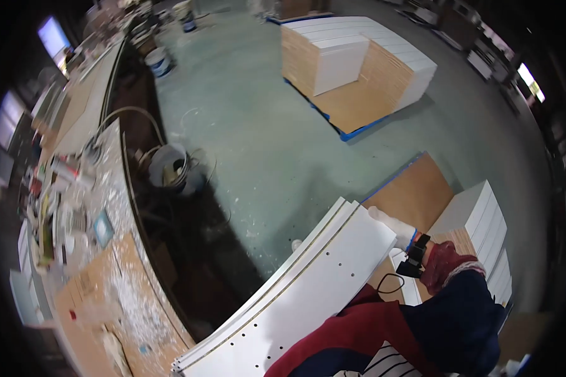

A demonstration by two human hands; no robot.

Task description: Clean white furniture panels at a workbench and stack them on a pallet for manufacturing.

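Note:
A few white panels (308, 286) lie flat against each other in front of me, with small drilled holes and brown board edges. At their far end, my right hand (391, 225) in a white glove is closed over the end of the panels, with a black band on its wrist. Past the panels' left long edge pokes a small white shape that looks like gloved fingertips of my left hand (297, 244); the rest of that hand is hidden under the panels. My sleeves are maroon and navy.
On the right stands a pallet stack of white panels (478, 220) with a brown sheet (415, 191) beside it. Farther off is a bigger panel stack (415, 66) on a blue-edged base. Left runs a cluttered workbench (122, 276); a bucket (168, 166) stands beside it.

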